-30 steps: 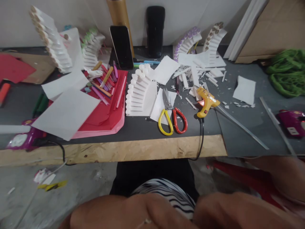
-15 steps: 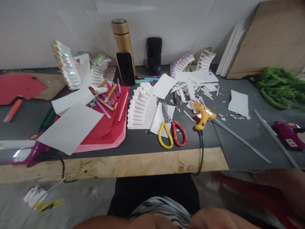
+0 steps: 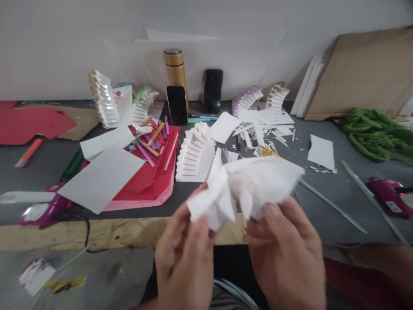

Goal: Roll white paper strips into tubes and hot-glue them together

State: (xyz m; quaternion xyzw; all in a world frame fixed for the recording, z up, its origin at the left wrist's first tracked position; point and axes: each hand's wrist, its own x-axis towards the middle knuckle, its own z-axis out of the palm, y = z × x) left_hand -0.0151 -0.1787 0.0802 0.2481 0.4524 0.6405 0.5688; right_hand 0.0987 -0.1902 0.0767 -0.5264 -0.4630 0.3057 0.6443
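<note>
A crumpled white tissue (image 3: 250, 187) is pinched at its lower edge by the left hand (image 3: 185, 258) at seven o'clock and the right hand (image 3: 287, 254) at five, above the table edge (image 3: 97, 230), with white paper stairs (image 3: 193, 153) at eleven.

You're in a makeshift craft workshop, no doubt. Your counter (image 3: 97, 232) is a raw chipboard slab with a dark mat on top, and it's buried in white foam-board offcuts (image 3: 267, 129), little foam stair models (image 3: 193, 155), red paper sheets (image 3: 148, 181) and a pile of coloured pens (image 3: 151, 140). There's a purple glue gun (image 3: 389, 196) plugged in on the right, cardboard (image 3: 361, 73) leaning on the bare wall and green yarn (image 3: 374, 133) dumped beside it.
</note>
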